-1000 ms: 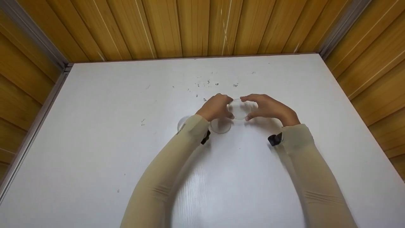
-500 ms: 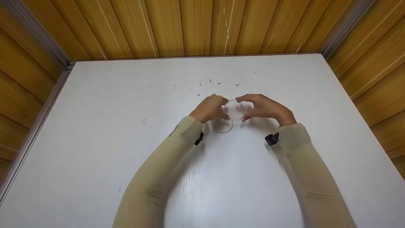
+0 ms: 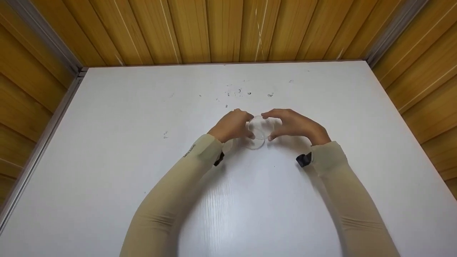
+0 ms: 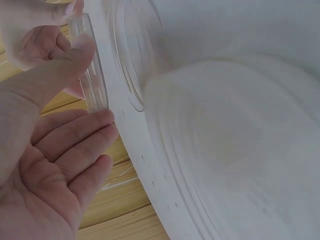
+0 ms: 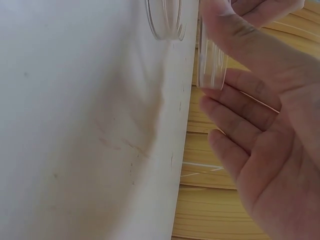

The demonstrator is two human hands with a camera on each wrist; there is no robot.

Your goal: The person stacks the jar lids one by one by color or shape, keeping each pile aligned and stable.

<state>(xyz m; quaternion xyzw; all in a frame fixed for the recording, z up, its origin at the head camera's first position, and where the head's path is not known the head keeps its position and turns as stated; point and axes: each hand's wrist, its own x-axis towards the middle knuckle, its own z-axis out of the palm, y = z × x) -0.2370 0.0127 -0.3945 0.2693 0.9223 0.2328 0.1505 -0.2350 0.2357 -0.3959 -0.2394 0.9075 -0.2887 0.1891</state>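
A clear round petri dish (image 3: 261,127) is held level above the table between both hands. My left hand (image 3: 231,125) pinches its left edge with thumb and fingers, and my right hand (image 3: 297,124) pinches the right edge. In the left wrist view the held dish (image 4: 93,75) shows side-on, apart from the table. Beneath it a second clear dish (image 3: 255,145) lies on the table, partly covered by the held one and the left hand. A third clear dish (image 4: 225,135) looms close in the left wrist view; the left sleeve mostly hides it in the head view.
The white table (image 3: 117,125) has dark scuff marks (image 3: 239,92) beyond the hands. Yellow wood-look panels (image 3: 225,32) rise at the back and both sides. A small black device (image 3: 304,160) is strapped at the right wrist.
Both hands have carried the held dish to the left, and it now overlaps more of the dish on the table. The left sleeve now covers more of the third dish.
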